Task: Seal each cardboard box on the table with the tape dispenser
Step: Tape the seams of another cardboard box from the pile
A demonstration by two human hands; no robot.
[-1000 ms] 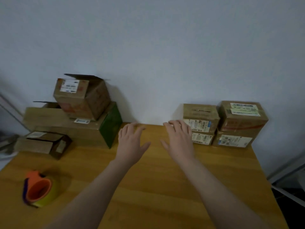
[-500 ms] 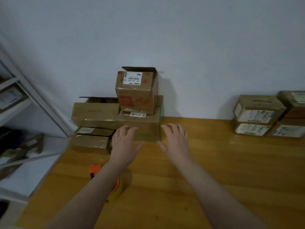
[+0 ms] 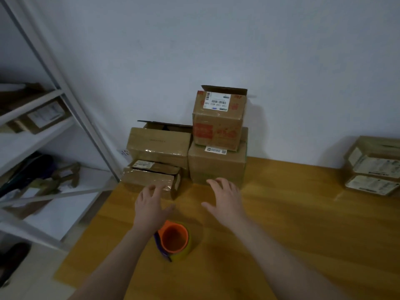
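Observation:
Several cardboard boxes stand against the wall at the table's back left. A small labelled box (image 3: 218, 122) with a raised flap sits on a larger box (image 3: 216, 165). Left of them is a wide box (image 3: 158, 144) with open flaps, and in front of it a low flat box (image 3: 149, 180). My left hand (image 3: 151, 206) hovers open just before the flat box. My right hand (image 3: 225, 198) hovers open in front of the larger box. The orange tape dispenser (image 3: 174, 239) lies on the table (image 3: 281, 234) under my left wrist, untouched.
Two stacked labelled boxes (image 3: 374, 167) stand at the right edge. A metal shelf unit (image 3: 65, 100) with boxes and clutter rises left of the table. The table's left edge runs close to the flat box.
The view has swung left, so the left stack now sits at centre and the right boxes at the edge. Both hands stayed open and moved toward the left stack; the dispenser now lies below my left wrist.

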